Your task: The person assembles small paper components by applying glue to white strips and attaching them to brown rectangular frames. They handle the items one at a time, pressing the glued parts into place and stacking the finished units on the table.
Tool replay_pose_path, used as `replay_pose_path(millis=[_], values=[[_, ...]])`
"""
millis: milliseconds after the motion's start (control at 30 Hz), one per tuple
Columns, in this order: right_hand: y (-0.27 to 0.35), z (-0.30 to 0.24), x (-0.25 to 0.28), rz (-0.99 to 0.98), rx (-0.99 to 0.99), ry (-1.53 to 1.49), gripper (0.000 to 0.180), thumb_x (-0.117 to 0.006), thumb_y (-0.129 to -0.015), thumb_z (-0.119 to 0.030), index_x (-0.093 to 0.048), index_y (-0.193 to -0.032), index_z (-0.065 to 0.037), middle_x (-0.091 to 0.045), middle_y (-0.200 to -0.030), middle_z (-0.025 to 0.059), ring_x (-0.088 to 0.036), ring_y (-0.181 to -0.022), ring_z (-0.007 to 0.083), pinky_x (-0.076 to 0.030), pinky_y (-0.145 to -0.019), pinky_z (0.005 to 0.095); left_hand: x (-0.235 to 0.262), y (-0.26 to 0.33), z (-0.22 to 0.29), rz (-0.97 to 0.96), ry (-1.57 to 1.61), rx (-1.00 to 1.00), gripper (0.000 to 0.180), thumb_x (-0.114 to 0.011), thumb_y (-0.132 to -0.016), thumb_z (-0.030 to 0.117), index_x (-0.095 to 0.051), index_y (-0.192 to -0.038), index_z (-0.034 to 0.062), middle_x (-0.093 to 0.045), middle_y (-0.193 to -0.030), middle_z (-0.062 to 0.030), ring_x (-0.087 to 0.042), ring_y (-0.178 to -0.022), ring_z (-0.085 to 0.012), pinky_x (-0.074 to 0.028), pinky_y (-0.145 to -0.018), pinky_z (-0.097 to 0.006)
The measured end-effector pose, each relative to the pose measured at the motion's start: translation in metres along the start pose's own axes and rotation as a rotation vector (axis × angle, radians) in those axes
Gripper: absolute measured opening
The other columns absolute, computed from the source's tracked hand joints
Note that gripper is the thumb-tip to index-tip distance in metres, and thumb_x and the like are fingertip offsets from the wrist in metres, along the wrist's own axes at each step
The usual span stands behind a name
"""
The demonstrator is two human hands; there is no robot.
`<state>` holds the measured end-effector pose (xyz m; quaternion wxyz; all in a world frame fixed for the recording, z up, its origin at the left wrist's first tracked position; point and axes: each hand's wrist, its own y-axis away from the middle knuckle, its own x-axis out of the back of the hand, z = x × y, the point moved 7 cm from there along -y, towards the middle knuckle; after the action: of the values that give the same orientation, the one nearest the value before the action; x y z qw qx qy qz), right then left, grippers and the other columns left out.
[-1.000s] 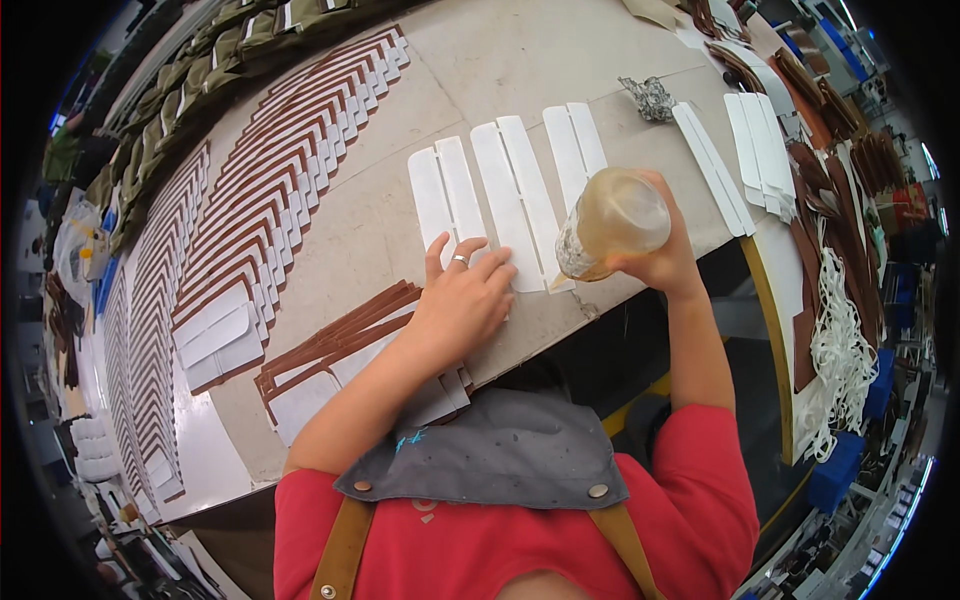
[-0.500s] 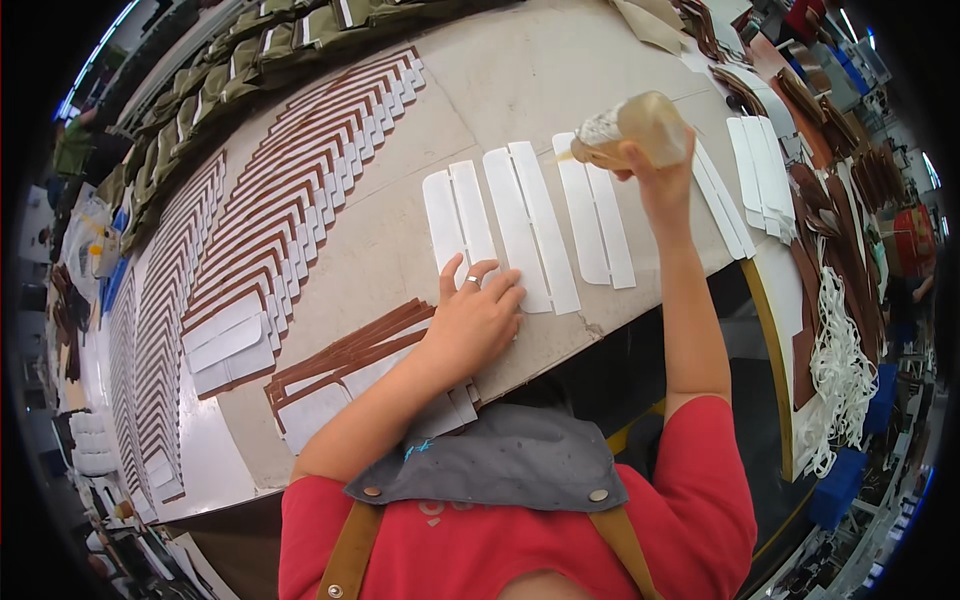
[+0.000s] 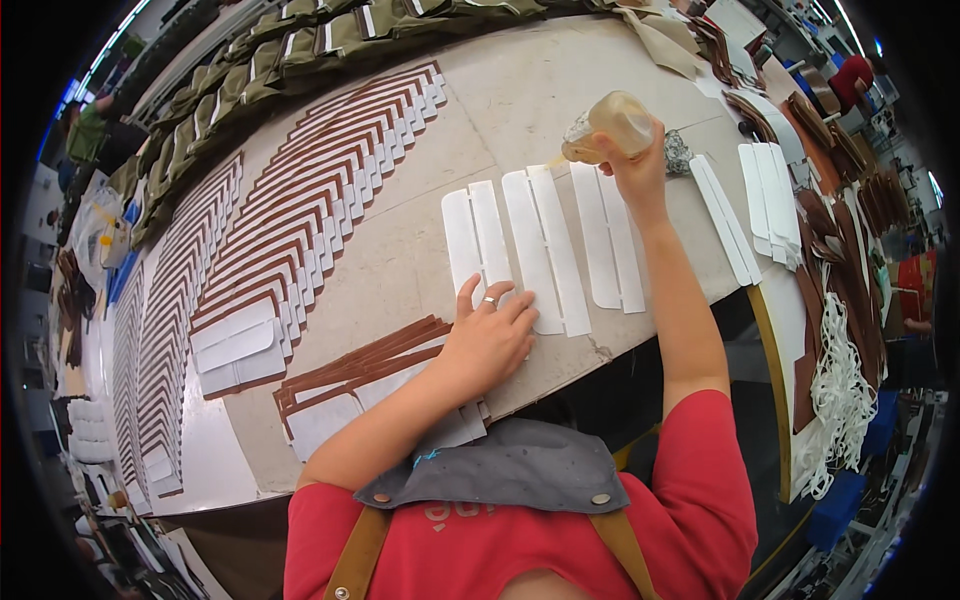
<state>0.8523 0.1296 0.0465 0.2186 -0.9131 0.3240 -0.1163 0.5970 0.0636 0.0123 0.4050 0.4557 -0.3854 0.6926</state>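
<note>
My right hand point(image 3: 640, 172) grips a translucent bottle point(image 3: 628, 118) with yellowish contents. The bottle is tilted, its narrow tip pointing left and down near the top of the middle white panel point(image 3: 535, 240). Whether the tip touches it, I cannot tell. To either side lie a left white panel point(image 3: 462, 245) and a right white panel point(image 3: 600, 245), each split lengthwise by a narrow slit. My left hand point(image 3: 490, 340), a ring on one finger, rests with fingers spread over the lower ends of the left and middle panels.
Overlapping brown-edged white pieces point(image 3: 330, 200) form long rows at the left. A fanned brown-and-white stack point(image 3: 370, 365) lies by my left forearm. On the right are more white strips point(image 3: 725, 220), a grey speckled lump point(image 3: 678, 152) and white cords point(image 3: 835, 400). Olive bags point(image 3: 290, 55) line the far edge.
The bottle in my right hand has moved from the top of the right panel leftward to the top of the middle panel. My left hand stays on the panels' lower ends. The view shifted slightly.
</note>
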Motion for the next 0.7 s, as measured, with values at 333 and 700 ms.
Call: replay_pose_path(millis=[333,700], values=[[0.012,-0.001,0.020,0.047,-0.200,-0.048,0.048,-0.074,-0.077,-0.029,-0.043,-0.104,-0.004,-0.055,-0.079,0.0047,-0.048,-0.047,0.0050,-0.040,-0.041,0.0172,0.003,0.000,0.002,0.008,-0.004,-0.004,0.027,-0.061,-0.078,0.020,-0.059,-0.103,0.0095,-0.053,-0.119,-0.0019,-0.042,-0.119,-0.0241,-0.014,-0.104,-0.053],[0.059,-0.011,0.043,-0.006,-0.244,-0.123,0.044,-0.072,-0.079,-0.032,-0.046,-0.103,-0.006,-0.054,-0.073,0.0020,-0.044,-0.043,0.0043,-0.034,-0.036,0.0170,0.003,-0.001,0.003,0.028,-0.037,-0.004,0.023,-0.061,-0.078,0.018,-0.059,-0.100,0.0096,-0.054,-0.117,-0.0002,-0.044,-0.117,-0.0240,-0.015,-0.104,-0.052]])
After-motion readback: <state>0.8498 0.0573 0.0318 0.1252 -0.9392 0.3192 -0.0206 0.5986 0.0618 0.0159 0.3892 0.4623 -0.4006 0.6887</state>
